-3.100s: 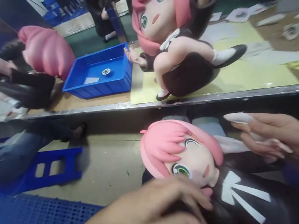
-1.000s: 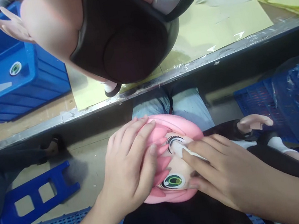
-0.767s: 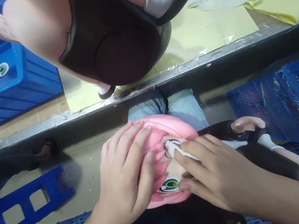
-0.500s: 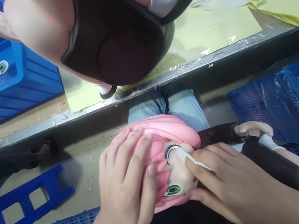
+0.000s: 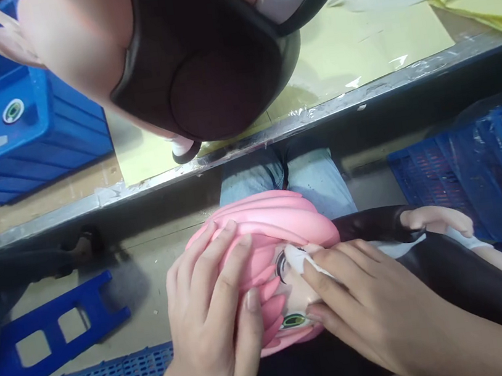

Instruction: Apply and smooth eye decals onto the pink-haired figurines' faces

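A large doll with pink hair [image 5: 279, 221] and a black dress lies across my lap, face up. My left hand [image 5: 214, 324] lies flat on the pink hair at the side of the head, fingers stretched out. My right hand [image 5: 371, 314] rests on the face and presses a small white piece [image 5: 296, 257] with its fingertips against the doll's upper eye. The lower green eye [image 5: 294, 320] shows between my hands. The doll's arm [image 5: 433, 221] reaches out to the right.
A second, bigger doll [image 5: 194, 53] sits on the workbench edge [image 5: 316, 118] above, on yellow sheets [image 5: 352, 43]. A blue tray [image 5: 5, 135] holds an eye sticker at the left. A blue stool [image 5: 51, 328] stands on the floor, blue crates [image 5: 485, 161] at the right.
Three seconds ago both hands were off the face. Over the last second the head has tilted a little and my right fingers have kept rubbing the white piece over the upper eye.
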The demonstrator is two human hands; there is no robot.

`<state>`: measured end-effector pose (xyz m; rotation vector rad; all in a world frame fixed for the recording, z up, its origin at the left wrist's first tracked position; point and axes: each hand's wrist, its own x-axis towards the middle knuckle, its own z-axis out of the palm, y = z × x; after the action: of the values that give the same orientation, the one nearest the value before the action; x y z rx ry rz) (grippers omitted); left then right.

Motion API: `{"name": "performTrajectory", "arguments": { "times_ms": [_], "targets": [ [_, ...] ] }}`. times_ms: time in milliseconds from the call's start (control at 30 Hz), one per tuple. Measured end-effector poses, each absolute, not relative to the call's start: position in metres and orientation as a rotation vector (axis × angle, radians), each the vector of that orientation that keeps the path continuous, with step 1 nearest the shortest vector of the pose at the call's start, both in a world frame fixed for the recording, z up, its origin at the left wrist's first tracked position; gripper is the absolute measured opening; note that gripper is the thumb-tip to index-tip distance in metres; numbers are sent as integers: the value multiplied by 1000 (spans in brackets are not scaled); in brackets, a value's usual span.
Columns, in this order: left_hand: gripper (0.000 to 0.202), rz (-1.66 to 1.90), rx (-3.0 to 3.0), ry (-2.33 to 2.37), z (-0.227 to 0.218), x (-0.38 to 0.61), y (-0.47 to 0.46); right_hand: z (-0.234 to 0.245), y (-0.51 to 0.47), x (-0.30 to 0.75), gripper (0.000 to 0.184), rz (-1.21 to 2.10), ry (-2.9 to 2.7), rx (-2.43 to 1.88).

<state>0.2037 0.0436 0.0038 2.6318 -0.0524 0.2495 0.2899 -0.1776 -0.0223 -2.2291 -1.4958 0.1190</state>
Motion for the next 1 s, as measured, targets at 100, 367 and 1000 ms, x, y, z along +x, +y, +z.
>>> {"name": "performTrajectory", "arguments": {
  "times_ms": [100, 367, 1000],
  "targets": [
    [53, 252, 2629, -78, 4, 199, 44, -21, -182, 288, 26, 99, -1520, -2292],
    [57, 281, 2621, -56, 0, 193, 45, -21, -177, 284, 27, 67, -1529, -2241],
    [53, 424, 2684, 76, 2, 170, 41, -27, -163, 293, 25, 61, -1603, -2084]
  ]
}}
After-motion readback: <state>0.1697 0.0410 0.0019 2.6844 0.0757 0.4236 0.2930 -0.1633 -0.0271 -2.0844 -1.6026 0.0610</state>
